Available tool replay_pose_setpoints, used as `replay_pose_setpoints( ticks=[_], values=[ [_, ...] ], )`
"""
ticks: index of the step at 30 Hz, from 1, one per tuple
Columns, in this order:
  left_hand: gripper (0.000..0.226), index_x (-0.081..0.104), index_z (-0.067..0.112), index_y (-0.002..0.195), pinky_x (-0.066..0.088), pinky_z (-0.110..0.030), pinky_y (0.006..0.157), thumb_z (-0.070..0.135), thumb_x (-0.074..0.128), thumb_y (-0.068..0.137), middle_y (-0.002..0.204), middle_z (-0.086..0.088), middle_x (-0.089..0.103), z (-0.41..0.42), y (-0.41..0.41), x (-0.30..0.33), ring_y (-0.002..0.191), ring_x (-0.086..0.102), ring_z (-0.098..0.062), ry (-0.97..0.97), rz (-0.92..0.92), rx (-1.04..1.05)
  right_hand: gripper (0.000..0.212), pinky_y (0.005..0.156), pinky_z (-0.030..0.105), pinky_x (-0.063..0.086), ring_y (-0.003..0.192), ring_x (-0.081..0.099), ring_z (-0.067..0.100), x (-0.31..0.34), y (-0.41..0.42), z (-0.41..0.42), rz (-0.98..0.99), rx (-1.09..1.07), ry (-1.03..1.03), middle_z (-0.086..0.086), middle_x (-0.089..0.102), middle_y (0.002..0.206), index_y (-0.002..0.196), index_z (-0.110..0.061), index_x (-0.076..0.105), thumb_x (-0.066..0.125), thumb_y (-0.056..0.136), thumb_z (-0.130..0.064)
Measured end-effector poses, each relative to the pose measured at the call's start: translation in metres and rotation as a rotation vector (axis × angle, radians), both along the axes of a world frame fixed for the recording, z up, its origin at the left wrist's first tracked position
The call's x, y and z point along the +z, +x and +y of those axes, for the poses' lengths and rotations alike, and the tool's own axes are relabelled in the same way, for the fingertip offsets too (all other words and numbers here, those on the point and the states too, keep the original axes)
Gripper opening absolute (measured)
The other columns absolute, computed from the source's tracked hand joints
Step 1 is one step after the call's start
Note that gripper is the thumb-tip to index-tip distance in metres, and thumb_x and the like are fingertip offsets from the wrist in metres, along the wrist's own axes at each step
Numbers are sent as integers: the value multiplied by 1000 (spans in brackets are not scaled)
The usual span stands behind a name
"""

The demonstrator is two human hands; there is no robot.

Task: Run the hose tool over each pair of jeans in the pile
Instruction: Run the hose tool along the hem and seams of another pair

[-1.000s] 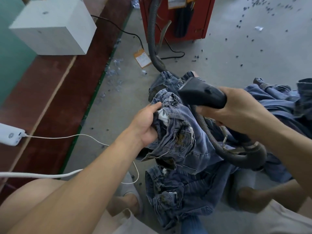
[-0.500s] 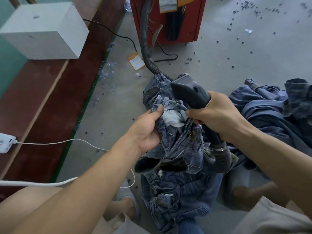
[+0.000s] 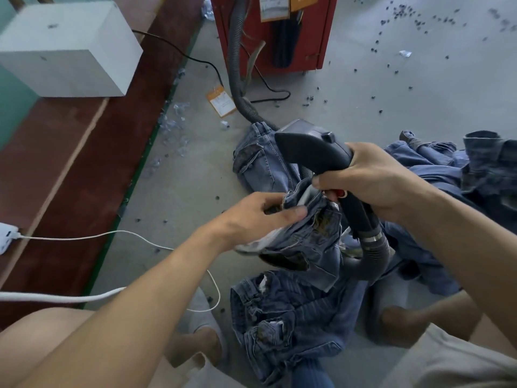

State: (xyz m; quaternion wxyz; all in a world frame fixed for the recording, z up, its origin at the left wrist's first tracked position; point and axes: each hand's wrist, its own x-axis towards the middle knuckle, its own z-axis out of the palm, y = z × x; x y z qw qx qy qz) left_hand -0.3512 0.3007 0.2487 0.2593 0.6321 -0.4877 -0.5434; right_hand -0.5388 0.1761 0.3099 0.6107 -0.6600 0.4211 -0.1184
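My right hand (image 3: 372,183) grips the black hose tool (image 3: 313,152) by its handle, nozzle pointing up and left above the denim. Its ribbed grey hose (image 3: 237,77) runs back to the red machine (image 3: 277,32). My left hand (image 3: 260,217) pinches the waistband of a pair of blue jeans (image 3: 310,242) lifted off the floor, its white pocket lining showing. My right fingertips also touch that waistband. More jeans lie below (image 3: 282,320), behind (image 3: 260,161) and in a heap at the right (image 3: 453,175).
A white box (image 3: 67,49) sits on the dark red bench (image 3: 64,169) at the left. White cables (image 3: 92,236) cross the floor from a charger. An orange tag (image 3: 221,100) and dark scraps litter the grey floor. My knees and feet are at the bottom.
The tool's nozzle has lifted off the jeans and swung up. My left hand shifted its hold, now pinching the waistband closer to my right hand; the jeans bunched up between both hands.
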Motion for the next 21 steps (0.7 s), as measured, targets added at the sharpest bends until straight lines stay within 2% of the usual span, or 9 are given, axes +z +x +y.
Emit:
replay_pose_setpoints(
  ticks=[3, 6, 9, 12, 14, 15, 17, 19, 21],
  values=[
    [42, 75, 34, 85, 43, -23, 70, 74, 62, 84, 77, 20, 69, -1, -10, -3, 69, 64, 4, 39, 124, 177, 19, 48, 23, 47, 50, 55, 15, -2, 1, -4, -15, -8, 0, 3, 59, 58, 83, -8, 62, 80, 82, 0],
    [19, 75, 25, 110, 56, -34, 90, 25, 78, 91, 107, -4, 76, -2, -10, -1, 94, 72, -17, 17, 91, 219, 21, 50, 21, 49, 52, 56, 13, -6, -3, -11, -16, -33, 22, 1, 59, 60, 89, -8, 64, 83, 83, -5],
    [51, 69, 37, 109, 52, -22, 80, -7, 66, 82, 101, 4, 71, -2, -5, 4, 88, 64, -14, -42, 45, 150, 20, 51, 24, 49, 55, 57, 16, -7, -5, -16, 2, -26, 13, 7, 60, 65, 90, -5, 65, 83, 82, -5],
    [63, 48, 42, 126, 35, -31, 89, -1, 62, 83, 113, 11, 51, -6, -1, 3, 110, 46, -18, -120, -496, -139, 19, 51, 24, 50, 55, 57, 18, -7, -5, -16, 16, 1, -12, 10, 60, 65, 87, -5, 64, 82, 81, -4],
    [54, 27, 44, 106, 16, -35, 79, 7, 58, 78, 116, 5, 35, -4, 3, 5, 110, 31, -22, -206, -883, -289, 18, 52, 25, 50, 56, 58, 20, -5, -4, -16, 22, 18, -22, 13, 61, 66, 85, -6, 64, 81, 81, -4],
    [59, 16, 45, 96, 13, -35, 77, 11, 57, 73, 118, 3, 31, -1, 5, 3, 109, 28, -22, -243, -953, -325, 17, 54, 26, 50, 57, 58, 21, -4, -3, -16, 19, 22, -21, 15, 61, 68, 86, -6, 64, 80, 81, -3],
    [51, 18, 45, 92, 11, -33, 78, 28, 60, 69, 118, 6, 29, 2, 3, 1, 109, 24, -21, -307, -932, -360, 17, 55, 28, 51, 58, 58, 23, -3, -2, -17, 9, 30, -14, 18, 61, 71, 87, -4, 64, 80, 81, -2],
    [18, 47, 44, 89, 14, -32, 84, 56, 52, 77, 116, 17, 34, -1, -1, -4, 111, 25, -16, -320, -690, -211, 17, 53, 27, 50, 57, 58, 21, -3, -3, -17, -5, 31, 0, 16, 61, 69, 87, -4, 64, 80, 81, 0],
    [30, 68, 43, 90, 21, -32, 98, 65, 49, 92, 112, 28, 49, -3, -5, -7, 117, 35, -11, -242, -389, -86, 18, 51, 25, 50, 53, 57, 18, -3, -4, -17, -18, 23, 21, 11, 60, 64, 86, -5, 64, 80, 81, 0]
  ],
)
